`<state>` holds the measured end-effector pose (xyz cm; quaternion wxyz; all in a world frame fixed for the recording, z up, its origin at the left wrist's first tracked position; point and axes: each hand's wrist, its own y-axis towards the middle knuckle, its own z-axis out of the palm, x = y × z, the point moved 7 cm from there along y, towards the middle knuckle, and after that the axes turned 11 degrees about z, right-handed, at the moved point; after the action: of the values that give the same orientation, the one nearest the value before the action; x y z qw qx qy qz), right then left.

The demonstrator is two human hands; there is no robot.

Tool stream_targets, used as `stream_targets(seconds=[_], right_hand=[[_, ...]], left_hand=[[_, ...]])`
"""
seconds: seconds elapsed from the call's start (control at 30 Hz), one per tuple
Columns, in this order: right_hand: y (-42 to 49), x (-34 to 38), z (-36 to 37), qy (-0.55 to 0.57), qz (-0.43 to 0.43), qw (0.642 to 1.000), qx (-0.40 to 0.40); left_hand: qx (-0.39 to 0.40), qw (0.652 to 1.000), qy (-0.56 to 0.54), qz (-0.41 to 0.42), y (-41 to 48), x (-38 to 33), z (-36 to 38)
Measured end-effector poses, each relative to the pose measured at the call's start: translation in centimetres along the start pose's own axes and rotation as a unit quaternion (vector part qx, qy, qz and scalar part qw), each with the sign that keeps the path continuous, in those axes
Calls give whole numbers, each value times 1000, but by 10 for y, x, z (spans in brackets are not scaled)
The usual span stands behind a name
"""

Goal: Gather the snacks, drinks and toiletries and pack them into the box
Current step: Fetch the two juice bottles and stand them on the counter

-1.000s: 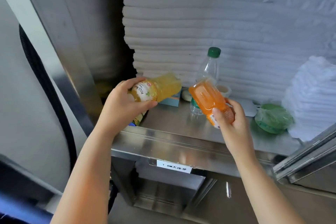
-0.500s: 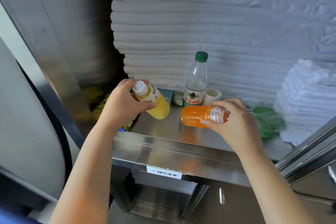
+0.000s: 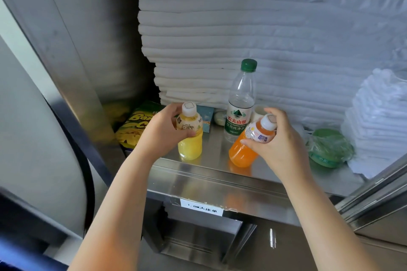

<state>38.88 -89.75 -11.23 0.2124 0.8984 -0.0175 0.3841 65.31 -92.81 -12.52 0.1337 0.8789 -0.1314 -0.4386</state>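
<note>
My left hand (image 3: 160,133) grips a small yellow juice bottle (image 3: 190,138) that stands upright on the steel shelf (image 3: 211,167). My right hand (image 3: 278,145) holds a small orange juice bottle (image 3: 244,149), tilted with its white cap up and its base touching the shelf. Between and behind them stands a clear water bottle (image 3: 241,103) with a green cap. A yellow-green snack bag (image 3: 136,126) lies at the shelf's left end. A small blue box (image 3: 206,117) and a little round soap (image 3: 219,117) sit near the back. No packing box is in view.
A tall stack of folded white linen (image 3: 253,35) fills the back of the shelf. A green wrapped packet (image 3: 329,147) and a white towel pile (image 3: 378,116) lie at the right. A steel upright (image 3: 72,72) borders the left; a labelled shelf edge (image 3: 201,210) is below.
Both bottles were held sideways in the air; now the yellow one stands upright on the shelf and the orange one is tipped cap-up with its base down. The view moved closer.
</note>
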Motion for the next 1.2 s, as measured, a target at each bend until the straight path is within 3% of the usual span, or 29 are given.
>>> stream_targets(seconds=[0.27, 0.43, 0.53, 0.77, 1.0, 1.07, 1.13, 1.2], right_hand=[[-3, 0, 16, 19, -20, 1000, -14], [-4, -2, 31, 23, -33, 999, 4], [-8, -15, 40, 56, -22, 997, 46], [-24, -70, 66, 128, 104, 968, 191], [-19, -78, 69, 122, 77, 970, 198], [-22, -75, 65, 142, 79, 972, 171], [-35, -66, 47, 165, 48, 984, 46], [-59, -42, 32, 194, -47, 978, -62]], left_hand=[[-24, 999, -2, 27, -7, 2, 7], [-34, 997, -73, 9, -21, 11, 20], [-60, 992, -108, -10, -32, 19, 34], [-139, 984, -95, -64, -46, 37, 61], [-176, 980, -68, -67, -50, 40, 69], [-175, 981, -67, -58, -51, 40, 68], [-169, 982, -71, -52, -52, 43, 69], [-162, 983, -73, -50, -53, 45, 67]])
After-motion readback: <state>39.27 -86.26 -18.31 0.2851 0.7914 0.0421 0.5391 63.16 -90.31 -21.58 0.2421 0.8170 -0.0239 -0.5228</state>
